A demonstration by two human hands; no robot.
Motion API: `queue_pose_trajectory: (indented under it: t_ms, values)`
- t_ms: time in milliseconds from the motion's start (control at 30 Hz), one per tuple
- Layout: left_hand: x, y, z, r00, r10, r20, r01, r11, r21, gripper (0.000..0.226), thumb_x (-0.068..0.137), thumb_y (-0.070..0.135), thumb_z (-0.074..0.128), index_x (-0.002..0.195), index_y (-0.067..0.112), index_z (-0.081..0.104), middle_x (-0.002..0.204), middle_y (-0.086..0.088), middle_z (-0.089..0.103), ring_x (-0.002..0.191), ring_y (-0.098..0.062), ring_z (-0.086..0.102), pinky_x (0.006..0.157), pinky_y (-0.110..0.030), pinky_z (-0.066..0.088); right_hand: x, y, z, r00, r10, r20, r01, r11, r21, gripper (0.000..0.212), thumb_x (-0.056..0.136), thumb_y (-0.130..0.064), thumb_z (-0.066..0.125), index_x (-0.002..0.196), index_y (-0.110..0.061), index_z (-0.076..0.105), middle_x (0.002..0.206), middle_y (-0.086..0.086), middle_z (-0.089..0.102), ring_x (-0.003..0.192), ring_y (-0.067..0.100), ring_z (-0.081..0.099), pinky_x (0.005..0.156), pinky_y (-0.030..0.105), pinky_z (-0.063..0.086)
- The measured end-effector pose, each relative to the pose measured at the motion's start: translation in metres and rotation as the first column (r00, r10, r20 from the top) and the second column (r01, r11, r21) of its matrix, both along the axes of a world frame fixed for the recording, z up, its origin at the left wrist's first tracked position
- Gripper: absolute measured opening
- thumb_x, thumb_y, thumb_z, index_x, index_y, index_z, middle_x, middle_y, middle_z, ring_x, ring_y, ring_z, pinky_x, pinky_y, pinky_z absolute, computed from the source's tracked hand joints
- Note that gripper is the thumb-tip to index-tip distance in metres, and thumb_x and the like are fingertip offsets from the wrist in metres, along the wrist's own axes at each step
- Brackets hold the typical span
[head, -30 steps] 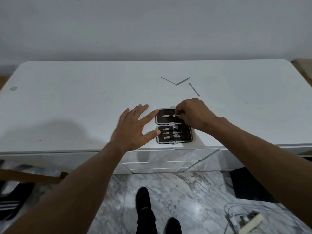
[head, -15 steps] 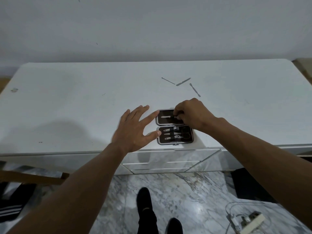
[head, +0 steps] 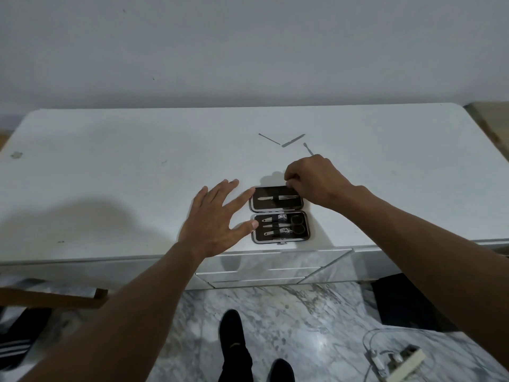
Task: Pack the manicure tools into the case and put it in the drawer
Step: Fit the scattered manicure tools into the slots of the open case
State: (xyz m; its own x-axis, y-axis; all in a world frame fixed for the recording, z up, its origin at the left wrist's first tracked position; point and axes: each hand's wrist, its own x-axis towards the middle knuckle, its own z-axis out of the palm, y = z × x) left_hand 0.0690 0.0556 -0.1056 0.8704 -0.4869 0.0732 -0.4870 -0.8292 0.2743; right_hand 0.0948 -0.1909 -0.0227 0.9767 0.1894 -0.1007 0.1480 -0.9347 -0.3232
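Lay open near the white dresser's (head: 110,188) front edge: manicure case (head: 278,214), left hand (head: 213,220) spread touching its left side, right hand (head: 314,179) curled at its far right corner.

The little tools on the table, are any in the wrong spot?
Yes. Three thin metal tools lie loose on the white table, scattered at angles beyond the open case. The others sit neatly in their slots.

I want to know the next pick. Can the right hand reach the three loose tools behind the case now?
Probably yes. The right hand is at the case's far edge, the loose tools lie just beyond it, and only bare tabletop lies between.
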Motion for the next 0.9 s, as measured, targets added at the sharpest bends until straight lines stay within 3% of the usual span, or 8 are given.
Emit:
queue_pose_trajectory:
  t_ms: [433, 900]
  values:
    - [0.000, -0.003, 0.008, 0.999, 0.015, -0.046, -0.015, 1.000, 0.009, 0.072, 0.087, 0.074, 0.034, 0.151, 0.045, 0.019, 0.161, 0.005, 0.023, 0.150, -0.014, 0.012, 0.120, -0.050, 0.015, 0.103, -0.016, -0.005, 0.997, -0.083, -0.002, 0.080, 0.973, -0.216, 0.019, 0.085, -0.003, 0.059, 0.100, -0.007, 0.069, 0.103, 0.016, 0.069, 0.094, 0.038, 0.064, 0.082, 0.041, 0.055]
    - [0.001, -0.003, 0.014, 0.997, 0.029, -0.067, -0.026, 0.999, 0.034, 0.072, 0.087, 0.076, 0.028, 0.151, 0.045, 0.020, 0.161, 0.006, 0.023, 0.150, -0.014, 0.010, 0.121, -0.048, 0.013, 0.141, -0.008, 0.005, 0.988, -0.039, -0.150, -0.003, 0.964, -0.267, 0.009, 0.080, -0.004, 0.054, 0.084, -0.010, 0.061, 0.087, 0.014, 0.063, 0.071, 0.032, 0.056, 0.064, 0.032, 0.048]
